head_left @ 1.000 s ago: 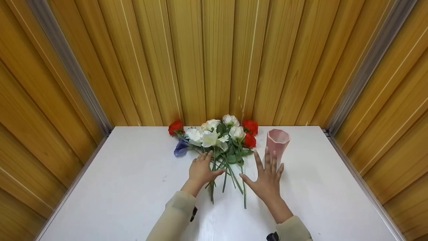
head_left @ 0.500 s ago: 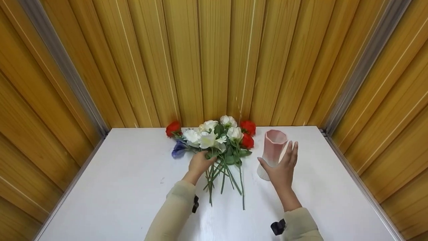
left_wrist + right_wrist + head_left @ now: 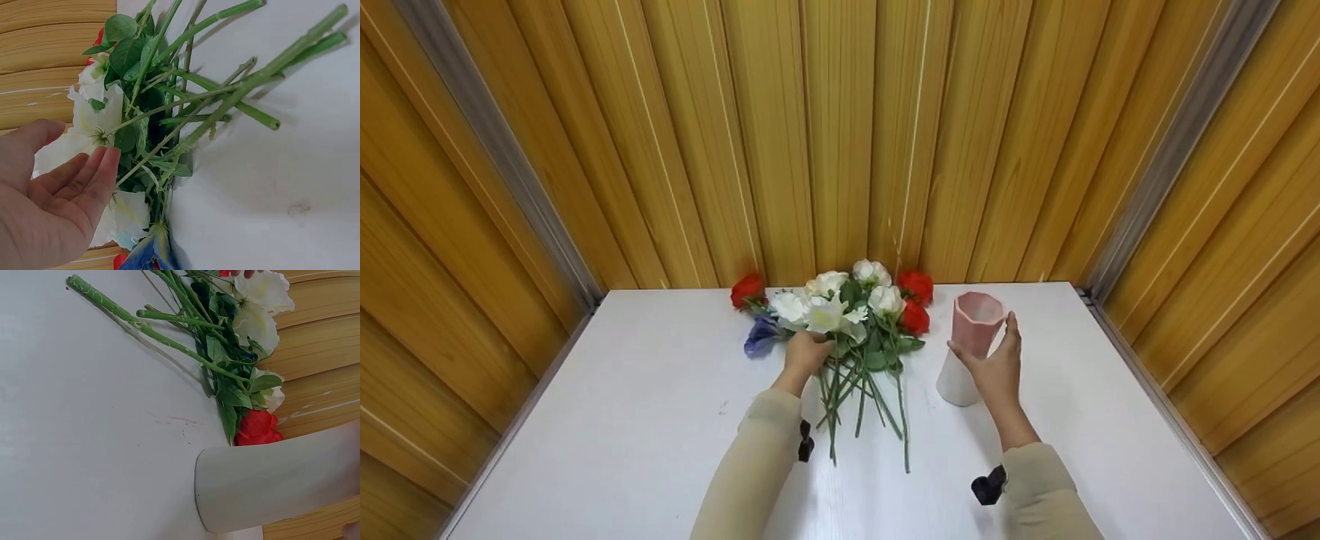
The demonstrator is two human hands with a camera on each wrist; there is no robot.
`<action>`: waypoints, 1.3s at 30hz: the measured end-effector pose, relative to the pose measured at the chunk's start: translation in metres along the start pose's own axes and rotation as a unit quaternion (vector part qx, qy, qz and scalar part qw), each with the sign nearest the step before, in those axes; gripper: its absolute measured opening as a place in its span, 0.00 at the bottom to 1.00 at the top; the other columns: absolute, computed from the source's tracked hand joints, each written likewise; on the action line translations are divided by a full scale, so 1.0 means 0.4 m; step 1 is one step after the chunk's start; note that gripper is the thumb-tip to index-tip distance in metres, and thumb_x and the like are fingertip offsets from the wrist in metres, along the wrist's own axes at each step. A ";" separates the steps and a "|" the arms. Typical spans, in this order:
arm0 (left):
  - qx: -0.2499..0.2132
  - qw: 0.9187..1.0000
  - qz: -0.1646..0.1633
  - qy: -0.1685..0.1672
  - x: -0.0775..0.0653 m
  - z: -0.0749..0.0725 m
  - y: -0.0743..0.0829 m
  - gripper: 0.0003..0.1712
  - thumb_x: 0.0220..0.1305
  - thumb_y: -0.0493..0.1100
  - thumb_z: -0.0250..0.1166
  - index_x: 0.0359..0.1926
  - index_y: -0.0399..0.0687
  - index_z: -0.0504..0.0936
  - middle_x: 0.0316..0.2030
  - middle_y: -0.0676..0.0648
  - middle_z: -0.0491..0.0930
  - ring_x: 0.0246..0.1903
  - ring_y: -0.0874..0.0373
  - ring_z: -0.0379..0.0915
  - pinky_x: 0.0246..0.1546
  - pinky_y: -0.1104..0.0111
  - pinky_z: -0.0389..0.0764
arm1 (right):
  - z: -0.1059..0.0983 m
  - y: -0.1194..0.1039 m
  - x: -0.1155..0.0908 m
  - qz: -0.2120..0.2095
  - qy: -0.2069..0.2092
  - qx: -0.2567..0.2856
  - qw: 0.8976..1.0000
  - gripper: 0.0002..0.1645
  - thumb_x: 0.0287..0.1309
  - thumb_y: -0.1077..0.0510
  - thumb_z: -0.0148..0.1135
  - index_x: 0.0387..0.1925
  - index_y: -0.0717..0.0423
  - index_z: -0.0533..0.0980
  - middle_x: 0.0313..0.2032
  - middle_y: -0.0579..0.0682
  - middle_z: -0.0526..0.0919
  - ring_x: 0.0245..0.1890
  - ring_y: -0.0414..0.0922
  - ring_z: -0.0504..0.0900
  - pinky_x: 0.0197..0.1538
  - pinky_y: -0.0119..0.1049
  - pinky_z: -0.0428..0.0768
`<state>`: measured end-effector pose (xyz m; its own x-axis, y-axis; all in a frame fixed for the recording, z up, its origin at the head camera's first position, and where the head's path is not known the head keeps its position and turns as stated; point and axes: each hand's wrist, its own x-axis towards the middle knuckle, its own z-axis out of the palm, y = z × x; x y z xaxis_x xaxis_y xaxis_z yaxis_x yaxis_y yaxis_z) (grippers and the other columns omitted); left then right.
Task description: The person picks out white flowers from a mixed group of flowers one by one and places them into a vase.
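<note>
Several flowers with green stems lie in a loose bunch in the head view, among them a white lily [image 3: 826,315], a blue flower [image 3: 760,336] and a red rose [image 3: 915,317]. At the bunch's left side is my left hand [image 3: 802,354]. Its fingers [image 3: 107,169] are loosely bent beside the lily's thin stem [image 3: 174,106] in the left wrist view, with no closed grip visible. To the right of the bunch, my right hand [image 3: 996,371] spans the pink-and-white vase [image 3: 976,334], thumb on the near left side and fingers along the right. The vase stands upright; its lower part [image 3: 270,481] fills the right wrist view's lower right.
The flowers and vase are on a white table [image 3: 645,420]. Wood-patterned panels [image 3: 840,135] rise behind the table and at both sides. The cut stem ends [image 3: 907,457] point toward the near edge.
My right hand has moved right from in front of the vase, and its spread fingers have closed in around it. My left hand has shifted up slightly toward the lily, fingers less spread.
</note>
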<state>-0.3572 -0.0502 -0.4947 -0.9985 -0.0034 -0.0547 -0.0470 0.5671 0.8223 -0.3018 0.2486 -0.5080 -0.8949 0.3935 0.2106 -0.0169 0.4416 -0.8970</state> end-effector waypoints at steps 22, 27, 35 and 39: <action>0.016 0.998 -0.053 0.006 0.111 0.033 -0.036 0.07 0.59 0.39 0.72 0.34 0.40 0.91 0.34 0.44 0.88 0.32 0.53 0.76 0.37 0.63 0.81 | 0.018 0.009 0.017 0.003 -0.036 0.020 0.999 0.56 0.60 0.54 0.73 0.76 0.69 0.49 0.71 0.72 0.65 0.73 0.65 0.66 0.77 0.59 0.63; 0.015 0.997 -0.069 -0.008 0.101 0.034 -0.026 0.20 0.59 0.38 0.71 0.13 0.45 0.77 0.15 0.51 0.72 0.22 0.57 0.65 0.26 0.67 0.69 | 0.019 0.012 0.015 0.002 -0.034 0.015 0.999 0.55 0.60 0.55 0.74 0.75 0.69 0.50 0.71 0.72 0.65 0.73 0.65 0.67 0.77 0.59 0.64; 0.002 0.998 -0.059 0.009 0.066 0.041 -0.017 0.05 0.59 0.34 0.69 0.29 0.34 0.87 0.25 0.41 0.85 0.25 0.50 0.81 0.27 0.70 0.75 | 0.013 0.010 0.015 -0.016 -0.018 0.008 1.000 0.53 0.59 0.57 0.74 0.73 0.70 0.52 0.68 0.74 0.69 0.69 0.67 0.70 0.73 0.61 0.67; -0.016 0.998 -0.067 0.004 0.061 0.048 -0.019 0.12 0.59 0.32 0.68 0.43 0.29 0.87 0.43 0.33 0.88 0.41 0.41 0.87 0.41 0.61 0.86 | 0.012 0.010 0.013 -0.014 -0.023 0.011 1.000 0.54 0.59 0.56 0.74 0.74 0.69 0.51 0.69 0.73 0.68 0.70 0.67 0.70 0.74 0.61 0.67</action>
<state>-0.3809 -0.0387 -0.5134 -0.9833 -0.0840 -0.1613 -0.1811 0.5348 0.8253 -0.3089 0.2485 -0.5124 -0.9137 0.3428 0.2183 -0.0520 0.4342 -0.8993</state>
